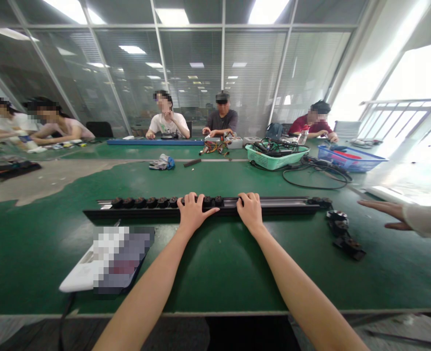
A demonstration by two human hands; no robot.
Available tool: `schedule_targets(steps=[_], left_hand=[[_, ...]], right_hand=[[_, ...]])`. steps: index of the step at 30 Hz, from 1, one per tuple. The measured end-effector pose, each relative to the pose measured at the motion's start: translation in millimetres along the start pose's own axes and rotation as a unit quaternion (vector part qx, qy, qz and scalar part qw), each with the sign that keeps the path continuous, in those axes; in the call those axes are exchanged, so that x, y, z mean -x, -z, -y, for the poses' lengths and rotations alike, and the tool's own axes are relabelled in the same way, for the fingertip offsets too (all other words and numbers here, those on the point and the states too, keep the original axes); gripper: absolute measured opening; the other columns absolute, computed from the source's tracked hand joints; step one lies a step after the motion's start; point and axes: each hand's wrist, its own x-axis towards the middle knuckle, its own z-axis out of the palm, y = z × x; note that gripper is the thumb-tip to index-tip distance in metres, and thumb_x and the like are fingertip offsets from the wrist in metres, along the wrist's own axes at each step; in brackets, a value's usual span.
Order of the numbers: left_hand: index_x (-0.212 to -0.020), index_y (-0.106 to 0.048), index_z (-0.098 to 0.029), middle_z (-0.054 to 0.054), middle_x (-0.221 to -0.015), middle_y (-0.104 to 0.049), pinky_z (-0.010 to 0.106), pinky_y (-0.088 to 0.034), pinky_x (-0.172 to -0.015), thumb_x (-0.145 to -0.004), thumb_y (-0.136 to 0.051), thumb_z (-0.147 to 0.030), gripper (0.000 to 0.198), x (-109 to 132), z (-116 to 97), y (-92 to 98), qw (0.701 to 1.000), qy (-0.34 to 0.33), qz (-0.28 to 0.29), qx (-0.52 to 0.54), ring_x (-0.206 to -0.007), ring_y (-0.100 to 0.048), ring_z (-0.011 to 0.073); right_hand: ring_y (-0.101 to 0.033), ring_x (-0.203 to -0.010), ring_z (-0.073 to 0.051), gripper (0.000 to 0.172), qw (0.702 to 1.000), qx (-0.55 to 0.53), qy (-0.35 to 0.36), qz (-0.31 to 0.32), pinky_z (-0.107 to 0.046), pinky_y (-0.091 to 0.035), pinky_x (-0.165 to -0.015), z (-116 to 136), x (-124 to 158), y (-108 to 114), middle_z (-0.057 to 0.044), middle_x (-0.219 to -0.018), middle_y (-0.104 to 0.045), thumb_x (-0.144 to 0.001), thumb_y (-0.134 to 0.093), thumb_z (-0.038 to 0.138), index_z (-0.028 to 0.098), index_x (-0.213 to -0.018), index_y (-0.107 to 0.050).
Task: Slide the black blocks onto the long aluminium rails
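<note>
A long black rail (288, 209) with a silvery channel lies crosswise on the table in front of me. Several round-topped black blocks (151, 202) sit in a row in its left and middle part. My left hand (193, 212) rests over the blocks near the middle, fingers spread and thumb stretched right along the rail. Farther right, my right hand (251, 209) curls over the channel, with a bit of black showing between thumb and fingers, seemingly another block mostly hidden by the hand. More black blocks (338, 222) lie in a trail off the rail's right end.
Another person's hand (387, 212) reaches in from the right. At left lies a white device (80, 273) beside a dark, blurred one. A green basket (270, 158) of cables and a blue basket (362, 163) stand at back right. Several people sit across the table (223, 273).
</note>
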Motion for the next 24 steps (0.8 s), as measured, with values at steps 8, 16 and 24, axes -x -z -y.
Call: schedule_targets(steps=[8,16,24], left_hand=[[-0.129,-0.065,-0.02,0.018,-0.129,-0.056,0.055,-0.027,-0.109,-0.084,-0.044,-0.085,0.082,0.4,-0.6,0.4,1.0,-0.002,-0.001,-0.004,-0.121,-0.047,0.0364],[-0.129,-0.065,-0.022,0.018,-0.129,-0.056,0.054,-0.027,-0.109,-0.084,-0.044,-0.085,0.08,0.2,-1.0,1.1,1.0,0.001,0.001,-0.006,-0.12,-0.047,0.0357],[-0.129,-0.065,-0.02,0.018,-0.128,-0.056,0.055,-0.027,-0.109,-0.084,-0.044,-0.086,0.082,-0.1,0.1,0.3,1.0,-0.002,0.003,-0.007,-0.119,-0.048,0.0356]], right_hand=[[-0.048,-0.1,-0.028,0.028,1.0,0.003,-0.001,-0.012,-0.038,-0.042,-0.089,-1.9,0.2,-1.2,-0.014,-0.097,-0.065,-0.094,-0.048,0.018,0.017,-0.102,-0.075],[-0.049,-0.103,-0.028,0.029,1.0,0.007,-0.002,-0.014,-0.039,-0.043,-0.093,-2.0,0.5,-1.0,-0.014,-0.098,-0.065,-0.095,-0.047,0.018,0.017,-0.102,-0.075],[-0.05,-0.104,-0.029,0.029,1.0,0.015,-0.017,-0.015,-0.039,-0.044,-0.09,-0.9,0.6,0.1,-0.014,-0.098,-0.066,-0.094,-0.046,0.018,0.018,-0.103,-0.074]])
